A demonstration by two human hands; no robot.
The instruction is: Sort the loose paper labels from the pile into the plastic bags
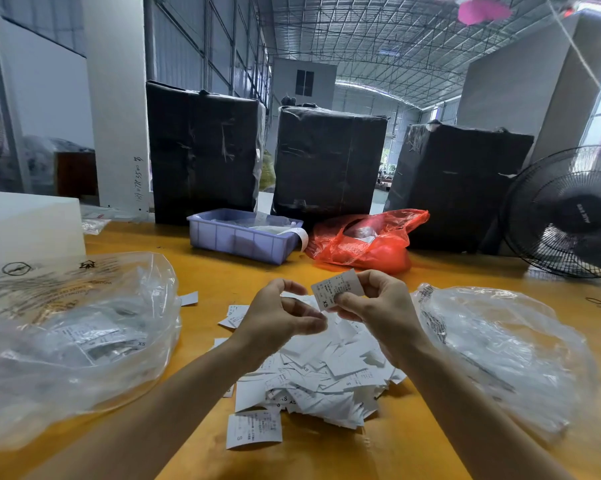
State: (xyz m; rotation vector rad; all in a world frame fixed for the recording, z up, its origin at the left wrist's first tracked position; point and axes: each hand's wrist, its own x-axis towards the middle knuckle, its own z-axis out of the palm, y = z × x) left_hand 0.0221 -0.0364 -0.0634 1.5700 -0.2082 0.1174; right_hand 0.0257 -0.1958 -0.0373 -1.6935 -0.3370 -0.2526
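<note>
1. We are seeing a large clear plastic bag (pixel 74 337) lying near the left edge of the yellow-orange desk (pixel 209 268), with printed white labels showing through it, one marked XS.
2. Our left hand (pixel 281 318) is hovering above the loose pile of white paper labels (pixel 323 379) at the middle of the desk's near edge; its fingers are curling inward, thumb and forefinger nearly meeting, and we cannot tell whether anything is pinched there.
3. Our right hand (pixel 375 303) is pinching a single white paper label marked XS (pixel 337 288) between thumb and fingers, holding it up over the pile, just beside the left hand.
4. A second crumpled clear plastic bag (pixel 500 351) is lying towards the desk's right edge, beside the pile.
5. Along the far edge, we are seeing a lilac plastic tray (pixel 240 237), then a red plastic bag (pixel 365 244), with three black-wrapped cartons (pixel 330 161) standing behind them.
6. A black wire-caged fan (pixel 569 213) is standing at the far right corner.
</note>
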